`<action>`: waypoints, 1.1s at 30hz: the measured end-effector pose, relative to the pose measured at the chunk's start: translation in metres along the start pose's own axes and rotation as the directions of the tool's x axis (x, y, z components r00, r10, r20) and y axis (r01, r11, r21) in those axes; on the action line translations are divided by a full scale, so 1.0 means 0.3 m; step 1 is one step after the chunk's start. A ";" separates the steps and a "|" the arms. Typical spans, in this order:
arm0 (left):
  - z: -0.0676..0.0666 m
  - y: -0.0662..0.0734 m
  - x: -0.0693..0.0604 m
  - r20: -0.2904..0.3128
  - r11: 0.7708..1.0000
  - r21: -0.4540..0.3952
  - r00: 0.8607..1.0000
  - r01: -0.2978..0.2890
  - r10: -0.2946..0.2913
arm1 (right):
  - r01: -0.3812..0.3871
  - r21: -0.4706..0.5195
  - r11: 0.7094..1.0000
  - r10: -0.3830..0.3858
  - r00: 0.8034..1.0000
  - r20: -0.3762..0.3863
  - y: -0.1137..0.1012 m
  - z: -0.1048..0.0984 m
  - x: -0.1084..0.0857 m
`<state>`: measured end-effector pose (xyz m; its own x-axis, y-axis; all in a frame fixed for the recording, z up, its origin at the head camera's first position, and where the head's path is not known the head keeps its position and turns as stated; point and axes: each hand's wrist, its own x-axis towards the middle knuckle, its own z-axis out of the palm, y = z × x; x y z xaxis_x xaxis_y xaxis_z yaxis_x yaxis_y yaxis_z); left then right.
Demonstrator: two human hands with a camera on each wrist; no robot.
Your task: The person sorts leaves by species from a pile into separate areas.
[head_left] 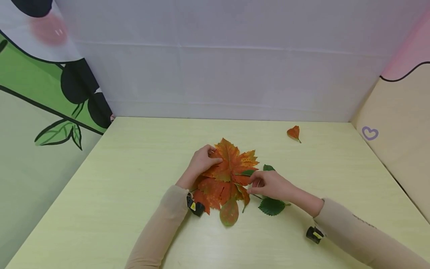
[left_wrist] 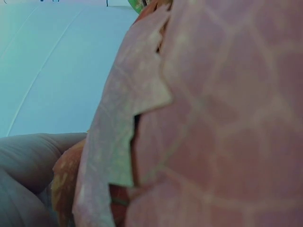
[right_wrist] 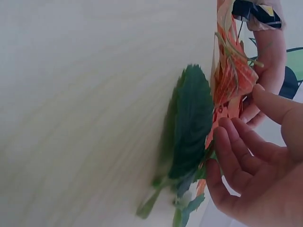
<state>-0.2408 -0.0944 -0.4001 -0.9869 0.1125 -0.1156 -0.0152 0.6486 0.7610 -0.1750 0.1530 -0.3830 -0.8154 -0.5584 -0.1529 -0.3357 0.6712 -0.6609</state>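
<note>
Leftmost of the arms on my head feed, the left sleeve (head_left: 156, 233) runs off the bottom edge, a small black camera (head_left: 195, 206) at its cuff. The left hand (head_left: 201, 161) comes in at a slant, thumb and bent fingers pinching the left edge of the orange leaves (head_left: 216, 190), piled mid-table (head_left: 134, 168); some fingertips are hidden from me, and in the left wrist view 1 blurred leaf fills most of the frame. At the pile's near edge I see 1 mottled oval leaf (head_left: 229, 213). Further right, the right hand (head_left: 272, 184) reaches in with thumb apart from loosely bent fingers, touching the pile's right side and gripping nothing I can make out; it partly covers the green leaves (head_left: 272, 206). Beyond it, 1 small orange leaf (head_left: 293, 132) lies near the far edge. The right sleeve (head_left: 366, 235) is cut off at the lower right.
</note>
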 end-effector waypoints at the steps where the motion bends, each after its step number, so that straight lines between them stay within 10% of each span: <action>1: 0.000 0.000 -0.001 0.000 1.000 0.000 1.000 0.000 0.000 | 0.002 -0.005 1.000 -0.002 1.000 0.004 -0.003 0.004 -0.002; 33: 0.011 -0.009 0.005 -0.006 1.000 0.011 1.000 -0.004 0.004 | -0.098 -0.292 0.951 0.075 0.993 -0.089 -0.105 0.082 0.018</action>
<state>-0.2418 -0.0935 -0.4044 -0.9880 0.1106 -0.1082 -0.0092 0.6562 0.7545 -0.1571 0.1169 -0.3813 -0.8771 -0.4607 -0.1360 -0.3770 0.8357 -0.3994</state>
